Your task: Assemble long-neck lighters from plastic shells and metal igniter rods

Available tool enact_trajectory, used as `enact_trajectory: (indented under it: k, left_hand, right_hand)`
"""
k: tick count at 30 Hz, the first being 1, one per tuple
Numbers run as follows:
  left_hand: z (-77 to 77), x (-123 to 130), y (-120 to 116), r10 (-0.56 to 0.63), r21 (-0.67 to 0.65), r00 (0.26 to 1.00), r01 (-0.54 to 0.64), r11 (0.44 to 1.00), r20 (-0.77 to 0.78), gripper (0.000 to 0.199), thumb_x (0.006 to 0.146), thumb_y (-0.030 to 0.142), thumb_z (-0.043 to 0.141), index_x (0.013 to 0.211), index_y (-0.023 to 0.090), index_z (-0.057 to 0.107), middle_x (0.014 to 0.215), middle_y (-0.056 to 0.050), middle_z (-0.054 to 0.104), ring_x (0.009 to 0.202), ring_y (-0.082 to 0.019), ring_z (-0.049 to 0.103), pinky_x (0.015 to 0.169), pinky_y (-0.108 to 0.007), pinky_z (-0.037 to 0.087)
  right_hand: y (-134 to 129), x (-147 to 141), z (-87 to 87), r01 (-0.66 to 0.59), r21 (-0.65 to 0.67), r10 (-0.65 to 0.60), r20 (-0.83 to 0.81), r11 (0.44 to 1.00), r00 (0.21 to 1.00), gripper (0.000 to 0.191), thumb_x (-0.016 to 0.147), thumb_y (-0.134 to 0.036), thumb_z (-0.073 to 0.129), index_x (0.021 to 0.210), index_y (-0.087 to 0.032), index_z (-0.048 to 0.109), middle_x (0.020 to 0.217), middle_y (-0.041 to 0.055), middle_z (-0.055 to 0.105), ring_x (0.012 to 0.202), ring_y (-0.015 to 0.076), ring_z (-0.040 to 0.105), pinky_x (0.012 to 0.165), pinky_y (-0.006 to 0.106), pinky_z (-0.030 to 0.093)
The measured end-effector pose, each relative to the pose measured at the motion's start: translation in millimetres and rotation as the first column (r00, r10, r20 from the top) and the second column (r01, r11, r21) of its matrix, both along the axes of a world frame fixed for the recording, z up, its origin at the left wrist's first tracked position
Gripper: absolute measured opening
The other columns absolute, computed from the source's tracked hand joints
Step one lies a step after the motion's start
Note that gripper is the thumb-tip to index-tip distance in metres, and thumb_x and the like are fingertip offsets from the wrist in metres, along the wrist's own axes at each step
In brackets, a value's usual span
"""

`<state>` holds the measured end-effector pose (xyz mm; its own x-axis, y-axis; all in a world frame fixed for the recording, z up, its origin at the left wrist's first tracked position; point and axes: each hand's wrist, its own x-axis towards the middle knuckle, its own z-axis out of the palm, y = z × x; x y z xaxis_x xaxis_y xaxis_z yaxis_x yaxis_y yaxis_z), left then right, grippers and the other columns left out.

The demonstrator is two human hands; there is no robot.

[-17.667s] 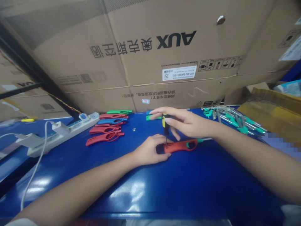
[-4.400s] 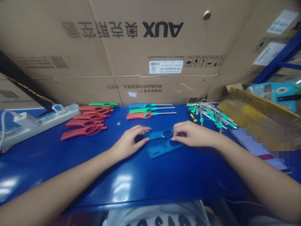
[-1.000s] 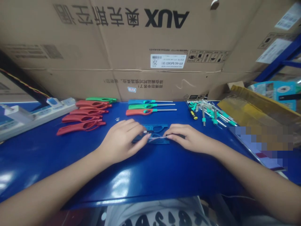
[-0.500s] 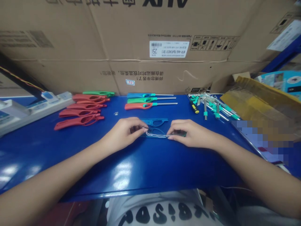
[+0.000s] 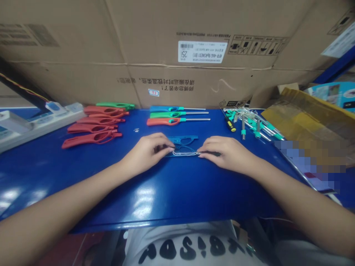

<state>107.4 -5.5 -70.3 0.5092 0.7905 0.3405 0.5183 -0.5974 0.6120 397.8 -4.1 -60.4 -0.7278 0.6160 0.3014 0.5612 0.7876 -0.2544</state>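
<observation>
Between my hands lies a blue lighter casing half (image 5: pixel 186 148) with a trigger loop. A thin white wire (image 5: pixel 184 153) runs along it. My left hand (image 5: pixel 151 151) is closed in a pinch at the wire's left end, over the casing; its fingers hide what else lies there. At the right end, my right hand (image 5: pixel 226 153) pinches the wire, with a dark piece partly showing under the fingers. Just behind, a second blue casing half (image 5: pixel 184 140) lies on the table, partly hidden by my left hand.
Red casings (image 5: pixel 91 138) and a green one (image 5: pixel 116 106) lie at left beside a power strip (image 5: pixel 41 123). Three assembled lighters (image 5: pixel 163 121) lie at the back. Metal tubes with green ends (image 5: pixel 255 125), a screwdriver (image 5: pixel 230 124) and a taped package (image 5: pixel 302 122) are at right.
The camera view has shifted slightly. Both hands stay at the blue casing, pinching at the wire's two ends; the wire now lies a little flatter along the casing.
</observation>
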Motion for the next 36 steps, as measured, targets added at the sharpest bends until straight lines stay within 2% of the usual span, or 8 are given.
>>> enact_trajectory:
  k: [9, 16, 22, 31, 36]
  left_hand:
    - [1.7, 2.4, -1.3, 0.128, -0.179, 0.988, -0.112, 0.977, 0.083, 0.025, 0.09, 0.039, 0.068, 0.099, 0.019, 0.078, 0.089, -0.002, 0.077, 0.07, -0.013, 0.064, 0.065, -0.024, 0.049]
    - [-0.4, 1.4, 0.1, 0.115, -0.227, 0.986, -0.086, 0.97, 0.117, 0.027, 0.09, 0.038, 0.068, 0.106, 0.019, 0.079, 0.099, -0.004, 0.079, 0.081, -0.017, 0.071, 0.074, -0.027, 0.055]
    - [-1.8, -0.7, 0.5, 0.071, -0.178, 0.988, -0.046, 0.983, 0.138, 0.025, 0.087, 0.036, 0.073, 0.106, 0.021, 0.08, 0.106, -0.005, 0.079, 0.095, -0.021, 0.074, 0.087, -0.03, 0.058]
    - [-3.1, -4.0, 3.9, -0.048, 0.033, 0.998, 0.047, 0.998, 0.029, 0.021, 0.09, 0.023, 0.068, 0.108, 0.024, 0.079, 0.102, -0.004, 0.08, 0.088, -0.018, 0.073, 0.082, -0.03, 0.058]
    - [-4.2, -5.1, 4.5, -0.074, 0.062, 0.997, 0.076, 0.995, -0.028, 0.022, 0.093, 0.023, 0.065, 0.11, 0.024, 0.079, 0.104, -0.004, 0.08, 0.089, -0.019, 0.073, 0.082, -0.031, 0.058]
  right_hand:
    - [0.6, 1.9, 7.6, -0.039, 0.126, 0.044, -0.034, 0.991, 0.998, 0.017, 0.097, -0.026, 0.06, 0.1, -0.018, 0.075, 0.096, 0.0058, 0.075, 0.089, 0.019, 0.067, 0.079, 0.03, 0.053]
    - [3.6, 3.8, 4.2, -0.053, 0.184, 0.046, 0.043, 0.981, 0.998, 0.02, 0.099, -0.026, 0.057, 0.101, -0.018, 0.075, 0.096, 0.0063, 0.075, 0.088, 0.0198, 0.068, 0.079, 0.032, 0.052]
    - [7.4, 6.2, 2.8, -0.05, 0.15, 0.04, 0.065, 0.987, 0.997, 0.021, 0.099, -0.026, 0.056, 0.101, -0.019, 0.076, 0.097, 0.0072, 0.075, 0.089, 0.0203, 0.068, 0.081, 0.032, 0.053]
    - [5.6, 7.4, 3.7, -0.046, 0.069, 0.04, 0.085, 0.997, 0.996, 0.02, 0.098, -0.027, 0.058, 0.101, -0.021, 0.077, 0.104, 0.0069, 0.074, 0.091, 0.0199, 0.07, 0.078, 0.03, 0.053]
    - [6.0, 8.1, 0.2, -0.043, -0.003, 0.043, 0.047, 0.999, 0.998, 0.019, 0.097, -0.027, 0.06, 0.102, -0.022, 0.078, 0.103, 0.0057, 0.074, 0.09, 0.0188, 0.071, 0.08, 0.029, 0.053]
